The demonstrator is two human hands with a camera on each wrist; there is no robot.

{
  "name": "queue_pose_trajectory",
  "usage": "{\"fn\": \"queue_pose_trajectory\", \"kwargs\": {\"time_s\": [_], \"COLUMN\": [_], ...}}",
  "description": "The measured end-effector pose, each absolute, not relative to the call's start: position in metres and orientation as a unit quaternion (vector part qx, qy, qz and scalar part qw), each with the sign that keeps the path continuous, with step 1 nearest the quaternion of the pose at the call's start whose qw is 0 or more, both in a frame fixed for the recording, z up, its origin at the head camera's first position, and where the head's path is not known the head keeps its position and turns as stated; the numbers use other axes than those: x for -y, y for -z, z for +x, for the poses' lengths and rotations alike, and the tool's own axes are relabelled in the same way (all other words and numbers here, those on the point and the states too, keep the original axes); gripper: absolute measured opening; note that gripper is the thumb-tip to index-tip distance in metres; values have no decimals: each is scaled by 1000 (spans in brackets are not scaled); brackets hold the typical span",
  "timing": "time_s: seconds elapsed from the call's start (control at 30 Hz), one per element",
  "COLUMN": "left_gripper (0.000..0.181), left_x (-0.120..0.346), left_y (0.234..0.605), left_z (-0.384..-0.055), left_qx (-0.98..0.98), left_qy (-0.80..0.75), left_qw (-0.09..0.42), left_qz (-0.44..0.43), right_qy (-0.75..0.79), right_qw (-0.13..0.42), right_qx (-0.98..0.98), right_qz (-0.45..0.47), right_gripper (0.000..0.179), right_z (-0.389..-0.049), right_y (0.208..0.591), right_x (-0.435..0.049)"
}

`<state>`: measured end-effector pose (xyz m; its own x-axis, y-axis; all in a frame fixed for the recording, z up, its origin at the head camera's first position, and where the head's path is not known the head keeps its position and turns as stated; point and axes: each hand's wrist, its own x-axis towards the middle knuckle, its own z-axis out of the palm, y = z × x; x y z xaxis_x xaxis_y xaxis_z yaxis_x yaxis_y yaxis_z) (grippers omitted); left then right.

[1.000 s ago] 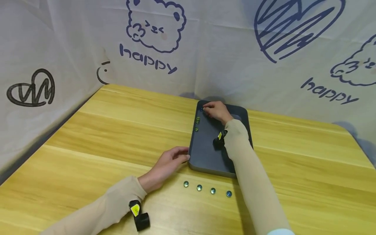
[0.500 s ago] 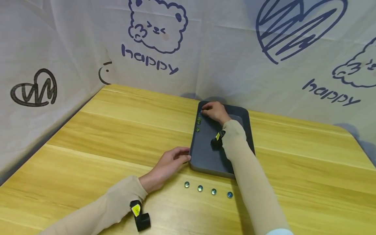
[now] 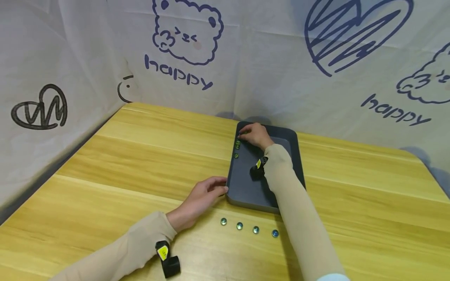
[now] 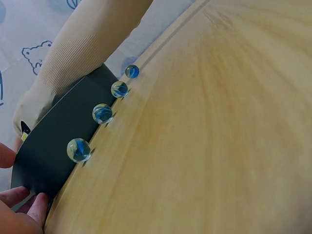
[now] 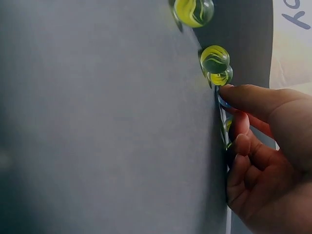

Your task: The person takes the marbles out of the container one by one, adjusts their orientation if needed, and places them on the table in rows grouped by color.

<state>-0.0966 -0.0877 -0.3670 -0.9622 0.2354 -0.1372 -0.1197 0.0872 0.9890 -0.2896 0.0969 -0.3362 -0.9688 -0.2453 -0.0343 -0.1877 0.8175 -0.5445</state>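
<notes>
My right hand [image 3: 258,134] reaches into the far left corner of a dark grey baking tray [image 3: 247,189]. Between its thumb and fingers it pinches a blue marble [image 5: 224,101], mostly covered by the thumb in the right wrist view. Yellow-green marbles lie along the tray's left wall, among them a pair close together [image 5: 215,59] right by the thumb and a single one [image 5: 195,9] farther along. More yellow-green shows behind the fingers, partly hidden. My left hand [image 3: 200,199] touches the tray's left side near its front corner, fingers extended against the wall.
On the wooden table [image 3: 140,164], several clear marbles with blue swirls [image 3: 239,225] stand in a spaced row before the tray's near edge. A white cloth [image 3: 267,78] with drawings hangs behind the table's far edge, close to the tray.
My right hand has shifted slightly toward me and to the left along the tray's left wall, bringing the blue marble nearer the yellow-green ones. My left hand stays in place.
</notes>
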Motion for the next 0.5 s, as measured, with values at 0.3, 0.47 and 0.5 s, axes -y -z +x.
{"fn": "queue_pose_trajectory", "kwargs": {"time_s": [0.3, 0.47, 0.5], "left_gripper": [40, 40, 40], "left_x": [87, 88, 88], "left_y": [367, 367, 367], "left_z": [-98, -97, -97], "left_qx": [-721, -720, -720], "left_qy": [-680, -680, -680], "left_qw": [130, 130, 130], "left_qz": [40, 40, 41], "right_qy": [329, 352, 356], "right_qw": [74, 84, 85], "right_qx": [-937, -928, -927], "right_qz": [-97, -88, -86], "right_gripper": [30, 29, 29], "right_z": [-290, -291, -291], "right_y": [336, 338, 338], "right_x": [-99, -100, -100]}}
